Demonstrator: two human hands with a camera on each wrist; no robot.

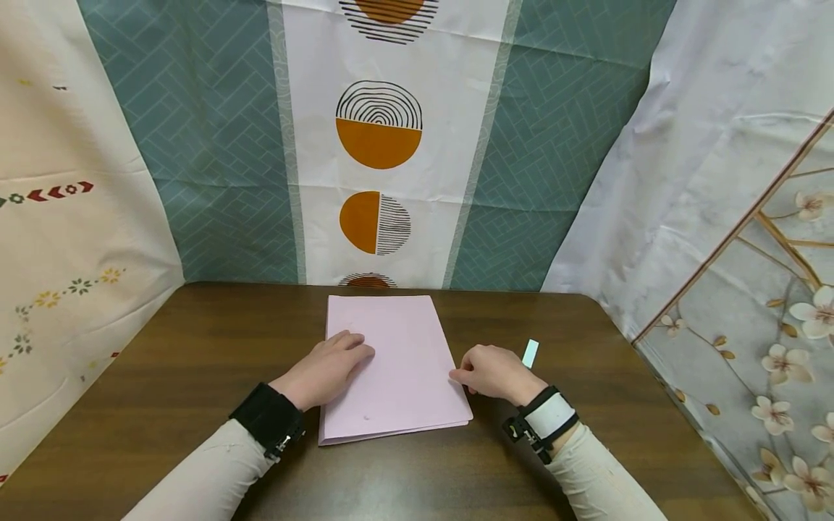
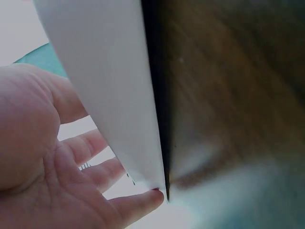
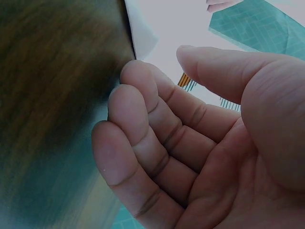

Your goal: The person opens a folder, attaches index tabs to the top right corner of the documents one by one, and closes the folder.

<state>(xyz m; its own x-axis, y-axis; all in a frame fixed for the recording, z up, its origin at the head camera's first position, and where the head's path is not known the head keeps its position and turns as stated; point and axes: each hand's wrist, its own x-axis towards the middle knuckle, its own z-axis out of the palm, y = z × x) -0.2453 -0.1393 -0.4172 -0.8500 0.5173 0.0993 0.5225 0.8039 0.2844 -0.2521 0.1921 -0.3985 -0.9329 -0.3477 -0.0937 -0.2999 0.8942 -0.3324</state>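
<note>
A pale pink paper folder (image 1: 394, 362) lies on the brown wooden table, its near edge showing two layers slightly apart. On its left side rests my left hand (image 1: 331, 367), the fingers spread over the cover. The left wrist view shows the folder (image 2: 109, 81) nearly edge-on beside my left hand (image 2: 71, 171). At the right edge my right hand (image 1: 494, 373) sits with loosely bent fingers, thumb over the border. In the right wrist view the fingertips of my right hand (image 3: 205, 143) are by the folder's edge, and the thumb stands apart from them.
A small pale mint strip (image 1: 531, 353) lies on the table (image 1: 215, 347) just beyond my right hand. Patterned cloth (image 1: 384, 145) hangs behind the table's far edge. More cloth hangs at the left and right sides.
</note>
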